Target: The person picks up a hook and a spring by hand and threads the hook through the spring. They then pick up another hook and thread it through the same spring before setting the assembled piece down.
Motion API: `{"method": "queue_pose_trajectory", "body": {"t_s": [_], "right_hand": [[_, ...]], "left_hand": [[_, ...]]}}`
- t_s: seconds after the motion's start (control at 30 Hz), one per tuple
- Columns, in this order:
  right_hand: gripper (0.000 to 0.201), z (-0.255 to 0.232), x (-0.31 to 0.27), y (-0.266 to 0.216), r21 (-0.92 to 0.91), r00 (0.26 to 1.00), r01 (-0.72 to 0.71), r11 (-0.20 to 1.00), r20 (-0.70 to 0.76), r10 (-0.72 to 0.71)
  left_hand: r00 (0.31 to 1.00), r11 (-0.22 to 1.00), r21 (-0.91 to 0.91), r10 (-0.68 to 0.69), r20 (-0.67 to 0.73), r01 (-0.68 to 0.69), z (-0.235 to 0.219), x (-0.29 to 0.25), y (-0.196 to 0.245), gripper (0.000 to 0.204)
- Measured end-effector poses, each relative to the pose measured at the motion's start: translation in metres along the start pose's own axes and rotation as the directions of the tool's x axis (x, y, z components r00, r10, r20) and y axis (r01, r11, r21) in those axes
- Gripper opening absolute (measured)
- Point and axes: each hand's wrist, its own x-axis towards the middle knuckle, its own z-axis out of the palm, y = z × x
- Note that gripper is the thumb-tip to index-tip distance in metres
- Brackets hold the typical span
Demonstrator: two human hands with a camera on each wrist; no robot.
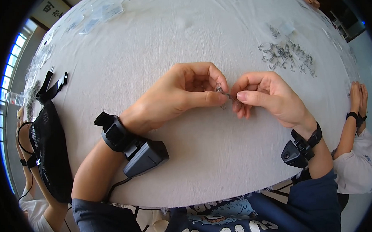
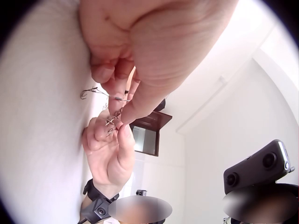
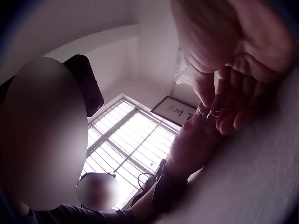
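Above the cloth, the left hand (image 1: 172, 91) pinches small metal pieces (image 1: 219, 89) between thumb and index finger. Close beside it, the right hand (image 1: 272, 95) has its thumb and index finger pinched at the other side of the same small pieces, its fingertips nearly meeting the left ones. In the left wrist view, a thin wire with a hook (image 2: 84, 94) sticks out from the left hand's fingers, and shiny metal links (image 2: 111, 122) show between the two hands. The right wrist view is dark, with a bit of metal (image 3: 215, 113) at the fingertips.
A pile of small metal pieces (image 1: 285, 55) lies at the right of the white cloth (image 1: 158, 46). Clear plastic boxes (image 1: 102, 16) are at the back left. A black strap (image 1: 50, 91) and black mesh bag (image 1: 50, 151) lie on the left. Other people's hands rest at the edges.
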Motion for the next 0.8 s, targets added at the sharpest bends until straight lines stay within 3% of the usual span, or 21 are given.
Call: {"method": "queue_pose_trajectory", "body": {"t_s": [0.33, 0.8], "right_hand": [[0.021, -0.0001, 0.0004, -0.0022, 0.028, 0.999, -0.037, 0.999, -0.023, 0.037], [0.020, -0.0047, -0.0039, -0.0089, -0.016, 0.991, 0.033, 0.999, -0.132, -0.035]], "left_hand": [[0.999, 0.999, -0.002, 0.036, 0.001, -0.036, -0.0022, 0.0017, -0.0041, 0.010], [0.999, 0.998, -0.061, -0.006, -0.047, 0.003, -0.0004, -0.0001, 0.0004, 0.011]]}}
